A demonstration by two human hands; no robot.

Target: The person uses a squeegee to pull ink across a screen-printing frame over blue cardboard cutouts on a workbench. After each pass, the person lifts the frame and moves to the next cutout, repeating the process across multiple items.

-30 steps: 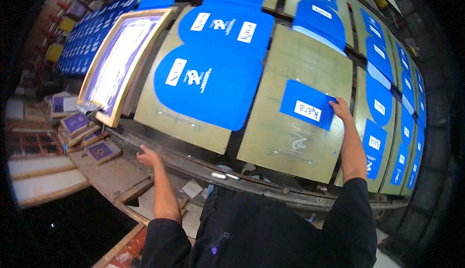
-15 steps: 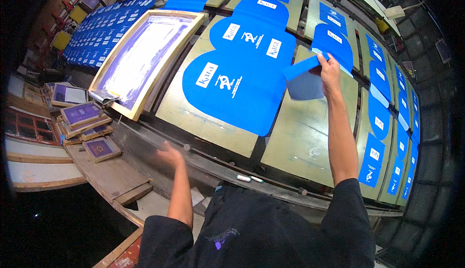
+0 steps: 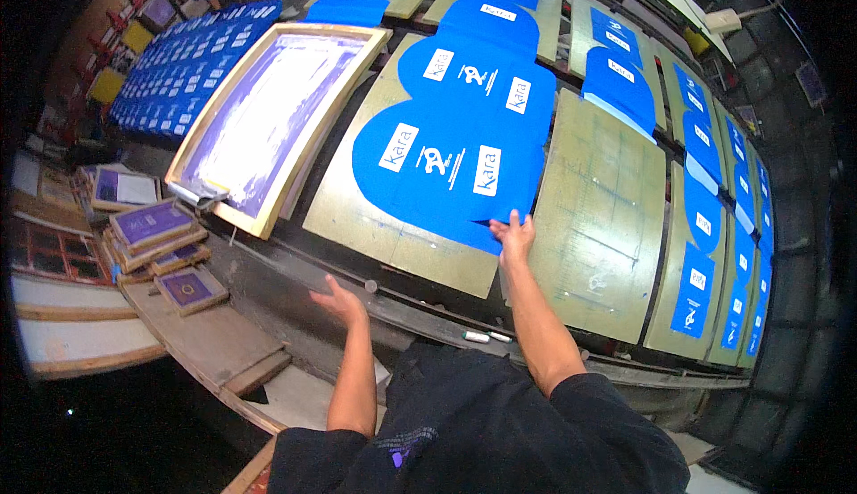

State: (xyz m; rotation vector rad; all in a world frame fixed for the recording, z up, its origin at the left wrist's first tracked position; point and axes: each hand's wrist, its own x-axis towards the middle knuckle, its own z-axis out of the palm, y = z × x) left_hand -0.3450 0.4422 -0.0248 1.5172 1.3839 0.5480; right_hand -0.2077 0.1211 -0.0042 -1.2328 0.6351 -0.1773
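Clock-face centred on the blue fabric panel, which lies across its khaki board.
Five o'clock: right hand, fingers slightly parted at the panel's corner; pinching or not, I can't tell from here. Dark fold alongside; light outward smoothing, no dragging, should suit.
Seven: left hand, spread, nothing held.
Nine: wood-framed screen, white ink inside.
Eight: stacked smaller screens, purple-meshed.

Before you: matt blue cloth-like panels; smooth, faintly glossy olive boards, scuffed in places; the screen-printing frame of pale wood, its white ink smeared and shiny; your black T-shirt, matt cloth.
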